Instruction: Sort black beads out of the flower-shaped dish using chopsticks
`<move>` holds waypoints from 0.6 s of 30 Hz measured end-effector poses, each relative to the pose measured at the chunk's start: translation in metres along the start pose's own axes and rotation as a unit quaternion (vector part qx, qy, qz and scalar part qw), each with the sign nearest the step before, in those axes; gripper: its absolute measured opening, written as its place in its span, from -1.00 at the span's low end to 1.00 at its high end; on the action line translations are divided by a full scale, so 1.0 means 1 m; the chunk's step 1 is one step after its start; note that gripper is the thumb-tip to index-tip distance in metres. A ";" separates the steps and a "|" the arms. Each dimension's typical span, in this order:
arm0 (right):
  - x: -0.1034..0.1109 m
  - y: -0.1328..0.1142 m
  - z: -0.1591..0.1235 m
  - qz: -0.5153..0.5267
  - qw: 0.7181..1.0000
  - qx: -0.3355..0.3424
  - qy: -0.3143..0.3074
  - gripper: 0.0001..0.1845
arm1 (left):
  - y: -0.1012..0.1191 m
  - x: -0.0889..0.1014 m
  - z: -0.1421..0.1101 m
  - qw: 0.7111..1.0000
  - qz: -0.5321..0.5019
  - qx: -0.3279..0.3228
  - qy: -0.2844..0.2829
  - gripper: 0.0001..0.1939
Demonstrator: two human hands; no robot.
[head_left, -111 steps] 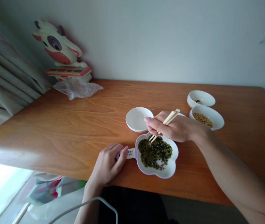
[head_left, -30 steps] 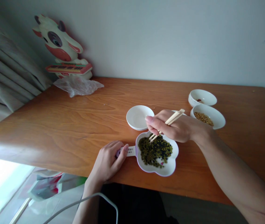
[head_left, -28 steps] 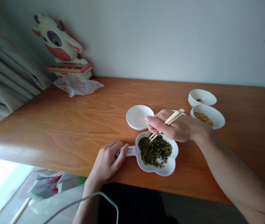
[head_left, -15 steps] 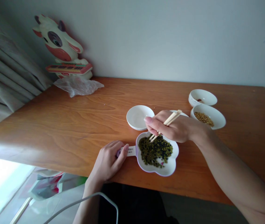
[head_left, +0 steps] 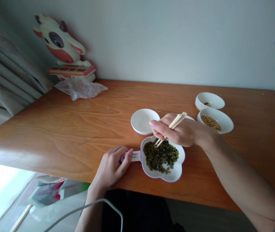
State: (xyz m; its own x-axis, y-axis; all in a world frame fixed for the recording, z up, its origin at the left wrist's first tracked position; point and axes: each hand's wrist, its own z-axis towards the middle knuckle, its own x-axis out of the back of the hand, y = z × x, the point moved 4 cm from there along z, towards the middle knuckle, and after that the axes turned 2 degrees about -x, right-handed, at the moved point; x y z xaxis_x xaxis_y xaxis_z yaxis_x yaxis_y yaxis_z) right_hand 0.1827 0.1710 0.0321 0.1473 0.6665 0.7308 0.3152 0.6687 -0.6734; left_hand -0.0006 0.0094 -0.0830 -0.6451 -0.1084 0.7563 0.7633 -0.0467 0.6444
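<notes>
My left hand (head_left: pixel 115 164) is closed around the handle of a white, flower-shaped dish (head_left: pixel 176 174) with a lilac rim, resting on the wooden table. Green beans (head_left: pixel 160 158), some very dark, lie heaped in it, with a small pink bit near the front. Above the dish's far edge, my right hand (head_left: pixel 173 129) grips a pair of wooden chopsticks (head_left: pixel 177 120), their tips down at the beans. Whether the tips pinch a bean I cannot tell. Just behind the dish sits a white bowl (head_left: pixel 144 120); another white bowl (head_left: pixel 188 116) is mostly hidden by my right hand.
At the right, one white bowl (head_left: pixel 228 124) contains tan beans (head_left: pixel 211 123), and behind it a white bowl (head_left: pixel 214 100) holds a few reddish-brown pieces. A cow toy keyboard (head_left: pixel 67 51) stands back left beside a clear plastic bag (head_left: pixel 81 90). A grey cable (head_left: pixel 91 203) crosses my left forearm.
The chopsticks have tilted slightly, their upper ends shifting a little left. Both hands and the dish otherwise hold their places; the whole view has shifted very slightly.
</notes>
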 end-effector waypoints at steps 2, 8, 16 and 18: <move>0.002 0.001 -0.001 0.001 1.000 0.001 -0.001 -0.30 | 0.000 0.000 0.000 1.000 0.001 0.000 0.000 -0.60; 0.031 0.001 -0.021 0.012 0.997 -0.002 0.072 -0.29 | -0.002 -0.001 0.001 1.000 0.002 0.001 -0.002 -0.60; 0.081 0.006 -0.064 -0.053 0.976 -0.051 0.204 -0.26 | -0.001 0.000 0.000 1.000 0.002 0.001 -0.003 -0.60; 0.085 0.009 -0.069 -0.055 0.974 -0.066 0.209 -0.27 | 0.000 0.000 0.000 1.000 0.002 -0.002 -0.003 -0.61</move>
State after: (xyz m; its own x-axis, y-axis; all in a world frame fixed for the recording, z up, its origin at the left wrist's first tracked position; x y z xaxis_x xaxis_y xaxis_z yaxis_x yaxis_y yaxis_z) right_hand 0.2626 0.2111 0.0961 0.4669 0.3822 0.7974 0.4643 0.6615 -0.5889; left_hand -0.0010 0.0095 -0.0832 -0.6430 -0.1034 0.7589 0.7654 -0.0497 0.6417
